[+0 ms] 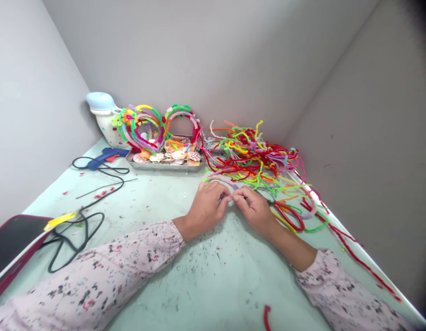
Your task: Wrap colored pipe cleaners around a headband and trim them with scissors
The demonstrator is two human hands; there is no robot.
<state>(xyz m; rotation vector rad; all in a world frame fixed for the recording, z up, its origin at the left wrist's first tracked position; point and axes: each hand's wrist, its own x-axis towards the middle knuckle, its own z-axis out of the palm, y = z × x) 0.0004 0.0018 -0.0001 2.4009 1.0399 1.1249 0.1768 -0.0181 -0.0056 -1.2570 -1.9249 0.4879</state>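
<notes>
My left hand [208,208] and my right hand [256,210] meet above the middle of the table, fingertips nearly touching. Both pinch a slim piece of fuzzy pipe cleaner, mostly hidden by the fingers; a bit of purple shows at the left fingers. Just behind the knuckles curves a fuzzy band [220,178] in pale pink, purple and green; whether it joins the pinched piece I cannot tell. Beside my right wrist lie red-handled scissors [295,215], partly under pipe cleaners. A large tangle of coloured pipe cleaners [254,154] spreads behind my right hand.
A metal tray [164,168] of shells stands at the back, with several fuzzy headbands [144,124] on it. Left of it are a white jar [107,126] and a blue glue gun [104,157] with a looping black cord [102,218]. A dark red-edged device [16,248] lies front left.
</notes>
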